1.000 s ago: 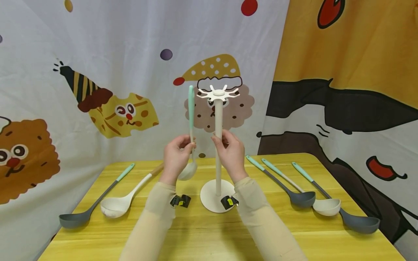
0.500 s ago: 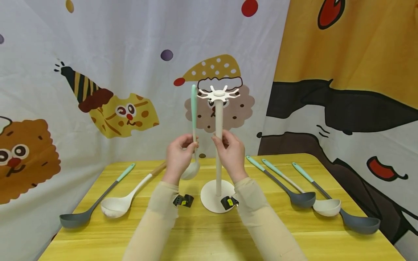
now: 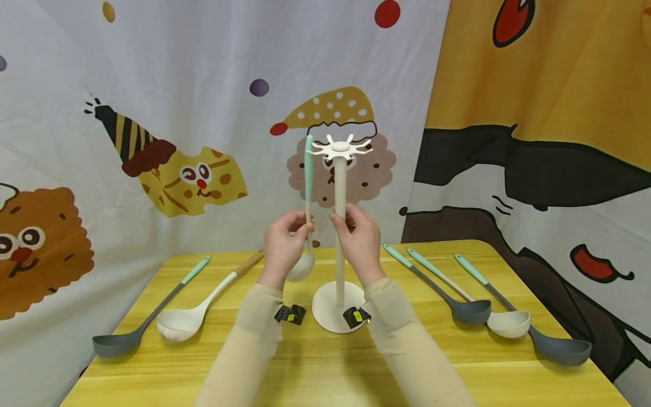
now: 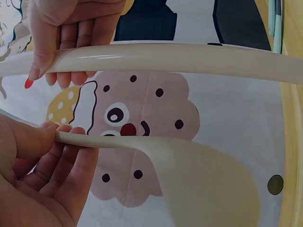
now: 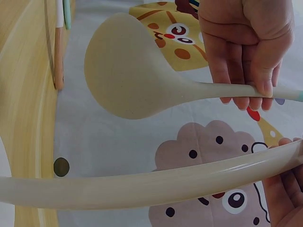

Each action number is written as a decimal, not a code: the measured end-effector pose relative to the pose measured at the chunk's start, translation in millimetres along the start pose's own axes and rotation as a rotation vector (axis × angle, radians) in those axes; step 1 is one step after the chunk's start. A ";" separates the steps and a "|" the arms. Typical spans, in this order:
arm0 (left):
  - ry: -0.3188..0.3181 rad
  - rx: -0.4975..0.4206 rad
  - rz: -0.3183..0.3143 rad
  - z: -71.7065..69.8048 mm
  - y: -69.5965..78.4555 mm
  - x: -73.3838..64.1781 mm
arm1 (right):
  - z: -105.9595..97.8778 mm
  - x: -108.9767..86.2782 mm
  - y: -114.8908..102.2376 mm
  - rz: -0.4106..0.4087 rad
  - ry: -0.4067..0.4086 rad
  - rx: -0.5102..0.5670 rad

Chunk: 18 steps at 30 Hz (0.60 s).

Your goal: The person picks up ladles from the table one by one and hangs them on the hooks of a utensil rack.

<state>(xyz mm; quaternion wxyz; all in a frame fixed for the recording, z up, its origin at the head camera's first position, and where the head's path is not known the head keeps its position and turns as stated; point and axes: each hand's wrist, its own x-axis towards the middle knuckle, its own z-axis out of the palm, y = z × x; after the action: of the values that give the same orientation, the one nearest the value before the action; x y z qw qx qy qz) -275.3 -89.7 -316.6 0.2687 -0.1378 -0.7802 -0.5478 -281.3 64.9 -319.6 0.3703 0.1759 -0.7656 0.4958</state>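
My left hand (image 3: 286,246) pinches the pale stem of a ladle (image 3: 302,268) with a mint-green handle. The ladle stands upright, bowl down and above the table, its handle tip beside the left prongs of a white utensil stand (image 3: 340,186). With thumb and fingers my right hand (image 3: 360,240) grips the stand's post below its pronged top. In the left wrist view the ladle (image 4: 208,175) runs below the post (image 4: 189,61). The right wrist view shows the underside of the ladle bowl (image 5: 128,71) and the left hand's fingers pinching its stem.
To the left lie a grey ladle (image 3: 119,345) and a white ladle (image 3: 183,322) with a wooden handle. At right are a grey ladle (image 3: 470,312), a white ladle (image 3: 511,324) and another grey ladle (image 3: 561,350). A printed curtain (image 3: 213,102) hangs behind the yellow table (image 3: 315,373).
My left hand has moved right with the ladle, bringing its handle tip from left of the stand's prongs to right at them. My right hand keeps its grip on the post.
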 end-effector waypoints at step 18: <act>-0.033 0.012 0.014 9.4 -4.5 -3.6 | 1.3 0.3 1.1 -0.014 0.012 -0.005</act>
<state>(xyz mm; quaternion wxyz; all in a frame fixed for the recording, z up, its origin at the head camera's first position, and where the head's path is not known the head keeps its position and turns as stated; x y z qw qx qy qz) -277.1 -82.3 -324.6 0.2604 -0.1506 -0.7870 -0.5387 -282.7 64.3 -320.4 0.3789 0.1774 -0.7632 0.4925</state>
